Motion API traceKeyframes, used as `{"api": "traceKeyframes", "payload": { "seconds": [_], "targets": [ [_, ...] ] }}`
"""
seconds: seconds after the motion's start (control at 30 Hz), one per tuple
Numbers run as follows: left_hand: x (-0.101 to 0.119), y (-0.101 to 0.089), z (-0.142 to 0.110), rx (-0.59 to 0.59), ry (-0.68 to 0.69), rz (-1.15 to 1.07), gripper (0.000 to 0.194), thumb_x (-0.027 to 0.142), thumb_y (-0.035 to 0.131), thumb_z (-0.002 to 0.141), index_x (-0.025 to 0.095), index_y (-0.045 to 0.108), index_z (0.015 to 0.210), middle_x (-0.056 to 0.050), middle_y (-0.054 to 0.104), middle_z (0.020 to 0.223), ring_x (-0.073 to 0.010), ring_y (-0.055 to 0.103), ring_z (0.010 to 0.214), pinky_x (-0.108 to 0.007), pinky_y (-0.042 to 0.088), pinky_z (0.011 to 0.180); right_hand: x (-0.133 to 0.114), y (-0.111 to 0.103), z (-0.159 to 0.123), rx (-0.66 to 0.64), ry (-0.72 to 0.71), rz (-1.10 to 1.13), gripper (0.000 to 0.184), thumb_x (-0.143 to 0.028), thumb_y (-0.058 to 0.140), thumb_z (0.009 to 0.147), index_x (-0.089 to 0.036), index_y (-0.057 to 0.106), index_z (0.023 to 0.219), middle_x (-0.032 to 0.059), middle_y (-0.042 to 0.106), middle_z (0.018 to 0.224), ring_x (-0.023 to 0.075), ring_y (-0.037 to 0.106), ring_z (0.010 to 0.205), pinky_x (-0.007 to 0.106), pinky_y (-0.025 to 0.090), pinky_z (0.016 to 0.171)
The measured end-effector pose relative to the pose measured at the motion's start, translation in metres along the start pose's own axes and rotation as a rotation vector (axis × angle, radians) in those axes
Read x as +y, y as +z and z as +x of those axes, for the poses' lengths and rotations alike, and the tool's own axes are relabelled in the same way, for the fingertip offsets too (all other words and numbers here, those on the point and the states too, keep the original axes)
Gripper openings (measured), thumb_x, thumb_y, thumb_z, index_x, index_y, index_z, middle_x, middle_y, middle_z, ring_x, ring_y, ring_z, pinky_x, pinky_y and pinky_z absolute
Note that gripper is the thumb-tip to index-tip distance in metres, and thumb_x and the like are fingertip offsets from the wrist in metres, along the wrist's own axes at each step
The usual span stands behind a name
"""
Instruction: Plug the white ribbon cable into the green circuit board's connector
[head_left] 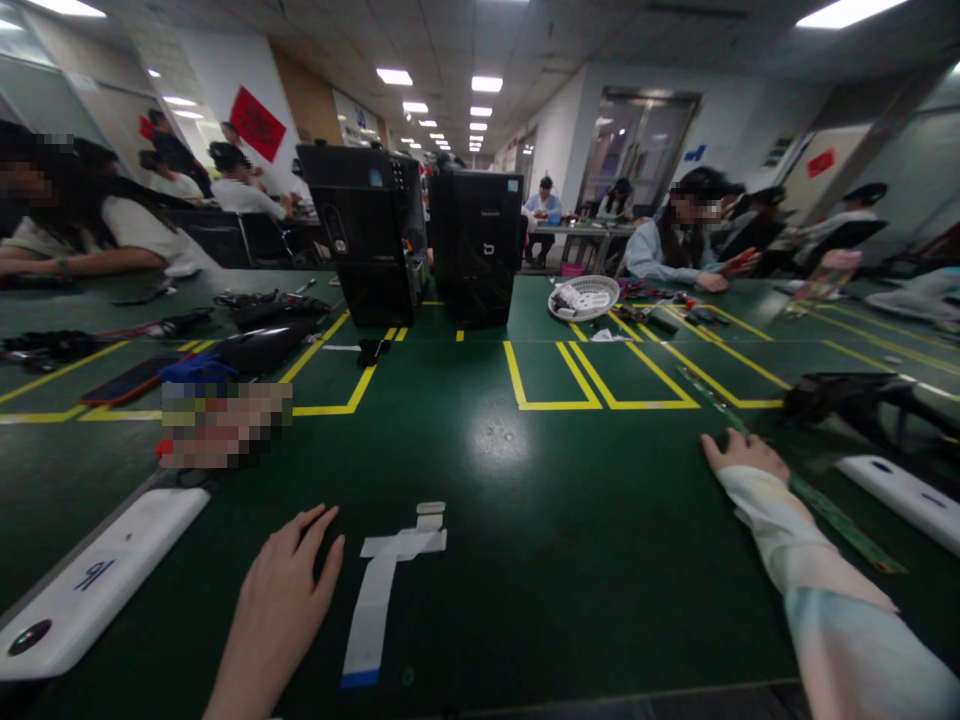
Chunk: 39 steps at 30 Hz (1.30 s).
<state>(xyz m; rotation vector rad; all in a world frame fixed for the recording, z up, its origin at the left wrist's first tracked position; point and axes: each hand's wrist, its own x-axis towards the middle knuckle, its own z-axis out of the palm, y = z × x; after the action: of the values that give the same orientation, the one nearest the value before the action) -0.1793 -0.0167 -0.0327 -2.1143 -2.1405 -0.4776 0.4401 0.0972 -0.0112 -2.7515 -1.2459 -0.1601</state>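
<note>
My left hand (289, 585) lies flat on the green table (525, 540) with its fingers stretched out and nothing in it. It rests just left of a white flat ribbon cable (382, 580) with a blue end. My right hand (742, 452), in a pale sleeve, reaches out to the right and rests on the table by a long green strip (832, 515). Its fingers are mostly hidden behind the back of the hand.
Two black computer towers (371, 235) (480, 245) stand at the table's middle back. A white basket (585, 297) sits to their right. White devices lie at the left (90, 590) and right (900, 495) edges. Cables and tools lie at left. Several people sit around.
</note>
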Motion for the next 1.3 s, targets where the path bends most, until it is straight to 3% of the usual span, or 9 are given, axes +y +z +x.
{"api": "traceKeyframes", "payload": {
  "seconds": [0.33, 0.47, 0.67, 0.8, 1.03, 1.17, 1.3],
  "targets": [
    [0.004, -0.003, 0.000, -0.024, -0.026, -0.006, 0.062, 0.051, 0.028, 0.092, 0.012, 0.057, 0.130, -0.017, 0.055, 0.132, -0.0315, 0.052, 0.122, -0.051, 0.045, 0.099, 0.011, -0.003, -0.024, 0.013, -0.203, 0.000, 0.071, -0.052, 0.025, 0.093, -0.001, 0.048, 0.137, 0.0300, 0.051, 0.132, 0.0416, 0.051, 0.117, 0.050, 0.043, 0.093],
    [0.002, -0.002, 0.000, -0.033, -0.028, 0.007, 0.062, 0.051, 0.028, 0.091, 0.012, 0.057, 0.130, -0.017, 0.055, 0.133, -0.0323, 0.052, 0.121, -0.051, 0.045, 0.099, 0.022, 0.003, -0.040, 0.019, -0.318, 0.001, 0.064, -0.047, 0.032, 0.091, -0.004, 0.052, 0.133, 0.0256, 0.055, 0.128, 0.0377, 0.053, 0.118, 0.046, 0.043, 0.100],
    [0.001, 0.000, -0.001, -0.014, -0.008, 0.013, 0.064, 0.052, 0.027, 0.092, 0.010, 0.056, 0.131, -0.018, 0.055, 0.132, -0.0323, 0.052, 0.121, -0.051, 0.044, 0.101, 0.051, 0.019, -0.053, 0.143, -0.635, 0.161, 0.062, -0.053, 0.038, 0.085, -0.008, 0.056, 0.124, 0.0207, 0.062, 0.116, 0.0330, 0.060, 0.108, 0.046, 0.046, 0.099],
    [0.001, 0.000, -0.001, -0.016, -0.004, 0.006, 0.064, 0.053, 0.027, 0.092, 0.010, 0.055, 0.131, -0.018, 0.054, 0.133, -0.0326, 0.051, 0.122, -0.052, 0.044, 0.100, 0.058, 0.020, -0.058, 0.163, -0.785, 0.282, 0.055, -0.052, 0.045, 0.084, -0.015, 0.056, 0.123, 0.0161, 0.063, 0.117, 0.0302, 0.061, 0.110, 0.047, 0.046, 0.099],
    [0.005, -0.003, 0.001, -0.036, -0.045, -0.001, 0.065, 0.053, 0.027, 0.090, 0.010, 0.057, 0.130, -0.018, 0.055, 0.132, -0.0337, 0.052, 0.121, -0.053, 0.044, 0.100, 0.033, 0.010, -0.071, 0.108, -0.924, 0.357, 0.048, -0.047, 0.046, 0.088, -0.016, 0.059, 0.122, 0.0168, 0.063, 0.121, 0.0287, 0.059, 0.115, 0.048, 0.046, 0.100],
    [0.006, -0.004, 0.000, -0.041, -0.048, -0.005, 0.066, 0.053, 0.026, 0.090, 0.010, 0.056, 0.131, -0.018, 0.054, 0.132, -0.0341, 0.052, 0.121, -0.055, 0.044, 0.099, 0.003, 0.008, -0.087, 0.114, -0.981, 0.371, 0.044, -0.041, 0.041, 0.092, -0.017, 0.060, 0.123, 0.0158, 0.064, 0.120, 0.0273, 0.060, 0.115, 0.048, 0.048, 0.099],
    [0.005, -0.003, 0.000, -0.044, -0.045, -0.001, 0.065, 0.053, 0.027, 0.090, 0.011, 0.056, 0.131, -0.018, 0.055, 0.133, -0.0335, 0.052, 0.121, -0.053, 0.045, 0.098, -0.036, 0.009, -0.110, 0.131, -1.129, 0.414, 0.042, -0.036, 0.039, 0.095, -0.019, 0.058, 0.127, 0.0142, 0.063, 0.123, 0.0258, 0.059, 0.117, 0.047, 0.049, 0.099]
  ]
}}
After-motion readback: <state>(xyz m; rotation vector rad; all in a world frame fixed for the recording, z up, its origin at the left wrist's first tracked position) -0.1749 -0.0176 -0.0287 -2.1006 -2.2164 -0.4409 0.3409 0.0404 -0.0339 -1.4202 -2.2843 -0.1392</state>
